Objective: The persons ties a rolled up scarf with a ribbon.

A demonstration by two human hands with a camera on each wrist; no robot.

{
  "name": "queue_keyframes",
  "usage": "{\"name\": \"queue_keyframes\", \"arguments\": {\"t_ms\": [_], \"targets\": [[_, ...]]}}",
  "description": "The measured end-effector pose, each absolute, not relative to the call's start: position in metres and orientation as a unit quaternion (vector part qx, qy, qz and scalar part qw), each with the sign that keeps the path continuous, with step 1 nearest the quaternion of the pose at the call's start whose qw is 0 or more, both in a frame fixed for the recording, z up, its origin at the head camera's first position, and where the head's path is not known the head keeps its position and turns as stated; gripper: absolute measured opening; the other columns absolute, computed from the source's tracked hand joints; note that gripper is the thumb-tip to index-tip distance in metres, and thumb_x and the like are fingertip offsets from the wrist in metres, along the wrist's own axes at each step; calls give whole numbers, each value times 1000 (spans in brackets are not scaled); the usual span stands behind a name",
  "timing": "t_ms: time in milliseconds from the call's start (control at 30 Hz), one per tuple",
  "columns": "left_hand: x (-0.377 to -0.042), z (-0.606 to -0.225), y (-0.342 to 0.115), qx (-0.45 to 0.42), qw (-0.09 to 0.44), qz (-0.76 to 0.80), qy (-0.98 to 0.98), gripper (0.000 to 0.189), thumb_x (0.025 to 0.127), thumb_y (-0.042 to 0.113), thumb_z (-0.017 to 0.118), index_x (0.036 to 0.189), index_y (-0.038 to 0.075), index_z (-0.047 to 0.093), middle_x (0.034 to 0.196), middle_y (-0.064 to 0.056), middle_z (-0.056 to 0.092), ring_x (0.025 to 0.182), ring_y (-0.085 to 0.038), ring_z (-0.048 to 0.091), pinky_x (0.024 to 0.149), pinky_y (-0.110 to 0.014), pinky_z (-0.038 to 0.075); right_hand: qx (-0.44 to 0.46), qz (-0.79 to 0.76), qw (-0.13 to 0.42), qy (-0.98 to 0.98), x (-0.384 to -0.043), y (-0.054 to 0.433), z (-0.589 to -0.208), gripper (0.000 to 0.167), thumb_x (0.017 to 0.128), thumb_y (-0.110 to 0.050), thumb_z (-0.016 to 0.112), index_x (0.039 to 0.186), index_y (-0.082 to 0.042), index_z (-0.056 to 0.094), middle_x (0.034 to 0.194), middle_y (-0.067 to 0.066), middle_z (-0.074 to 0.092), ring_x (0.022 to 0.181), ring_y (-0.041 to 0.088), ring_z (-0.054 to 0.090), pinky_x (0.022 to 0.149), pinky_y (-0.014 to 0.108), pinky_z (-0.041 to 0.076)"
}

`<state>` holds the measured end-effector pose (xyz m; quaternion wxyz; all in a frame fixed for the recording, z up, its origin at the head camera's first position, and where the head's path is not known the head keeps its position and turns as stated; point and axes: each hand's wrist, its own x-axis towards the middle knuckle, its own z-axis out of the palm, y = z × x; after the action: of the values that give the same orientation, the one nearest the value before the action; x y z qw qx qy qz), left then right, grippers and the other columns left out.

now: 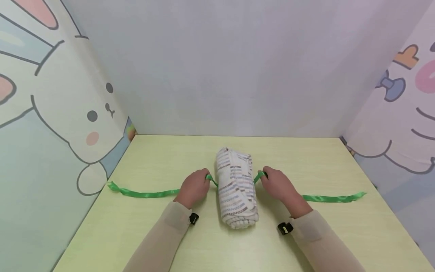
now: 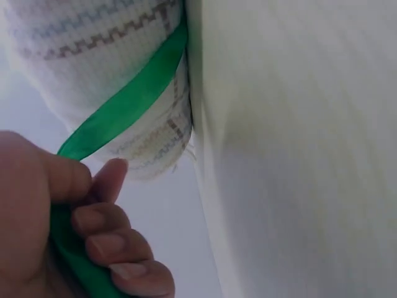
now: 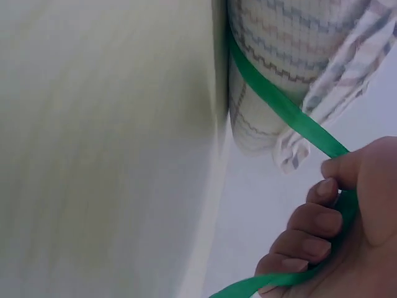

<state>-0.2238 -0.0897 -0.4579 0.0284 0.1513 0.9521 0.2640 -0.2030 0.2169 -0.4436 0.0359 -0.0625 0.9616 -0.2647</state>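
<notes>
A rolled towel [image 1: 236, 189], white with patterned stripes, lies lengthwise on the table between both hands. A green ribbon [image 2: 133, 99] passes beneath it and rises at each side. My left hand [image 1: 196, 187] grips the ribbon just left of the roll, thumb against the curled fingers. On the other side, my right hand [image 1: 278, 185] holds the ribbon in curled fingers, and in the right wrist view the green ribbon [image 3: 285, 108] slants from under the towel up to the thumb. Both tails trail outward over the table; the stretch under the towel is hidden.
The pale yellow table [image 1: 163, 155] ends at a plain grey backdrop [image 1: 217, 75]. Cartoon-printed panels stand left [image 1: 68, 113] and right [image 1: 401, 124]. The ribbon's left tail [image 1: 146, 194] and right tail [image 1: 334, 198] lie near the table's sides.
</notes>
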Motion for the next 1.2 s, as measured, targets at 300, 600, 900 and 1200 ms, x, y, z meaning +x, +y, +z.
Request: {"name": "queue_keyframes", "arguments": {"t_ms": [300,600,900,1200], "targets": [[-221,-456,-81,111,29,358,927,19,106,16,46,100,10,62,83,-1,57,76,-19,53,72,-38,47,-25,-342,23,939,-207,203,-446,28,110,-29,42,93,-9,52,73,8,46,64,23,47,58,36,40],[-225,-457,-77,89,32,443,891,21,107,19,41,97,14,59,81,-5,54,71,-20,50,67,-35,43,-11,-394,-4,919,-209,196,-442,25,110,-25,40,98,-7,52,80,10,48,65,24,45,60,37,40],[-227,-453,-72,88,16,493,865,16,106,19,44,109,12,59,95,-4,59,83,-23,55,75,-39,45,-8,-430,-17,902,-209,192,-443,20,107,-21,43,116,-6,53,94,12,54,75,26,50,66,38,43],[-225,-443,-71,82,-59,425,899,14,100,16,58,113,10,60,98,-3,58,86,-22,54,77,-38,47,10,-395,-93,914,-203,192,-440,22,101,-21,56,113,-3,59,105,14,59,88,30,54,76,45,47]]}}
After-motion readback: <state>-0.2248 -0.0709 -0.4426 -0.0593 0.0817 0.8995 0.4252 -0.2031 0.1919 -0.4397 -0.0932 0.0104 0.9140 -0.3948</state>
